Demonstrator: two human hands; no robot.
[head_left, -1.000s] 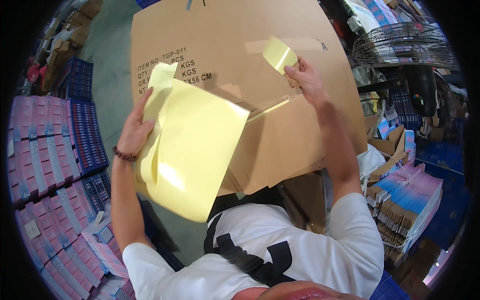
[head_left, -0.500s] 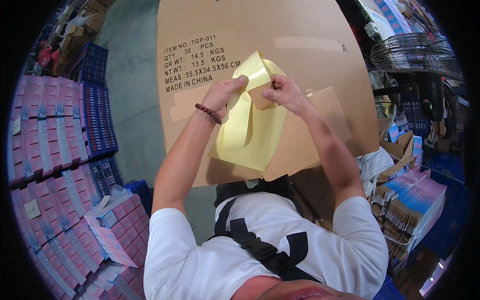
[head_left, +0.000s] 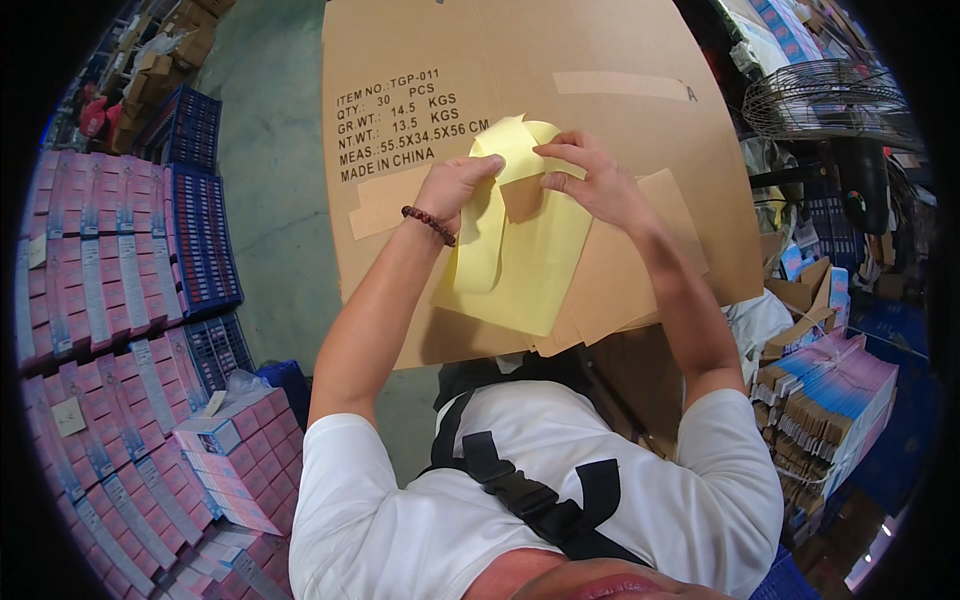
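A glossy yellow backing sheet hangs over the big brown cardboard carton, its upper end curled over into a loop. My left hand, with a beaded bracelet at the wrist, pinches that loop's left side between thumb and fingers. On the curled part sits a small brown rectangular piece, which looks like a label partly lifted from the sheet. Just right of it is my right hand, thumb and forefinger apart, the fingertips close to the loop's edge. Its other fingers are partly hidden.
Flat brown sheets lie on the carton beneath my right forearm. Stacked pink boxes and blue crates line the left. To the right are a wire-caged fan and a tied bundle of printed card.
My right thumb and forefinger have come apart from the brown piece, and that hand has shifted slightly right. The left hand keeps its pinch. The whole view has shifted slightly.
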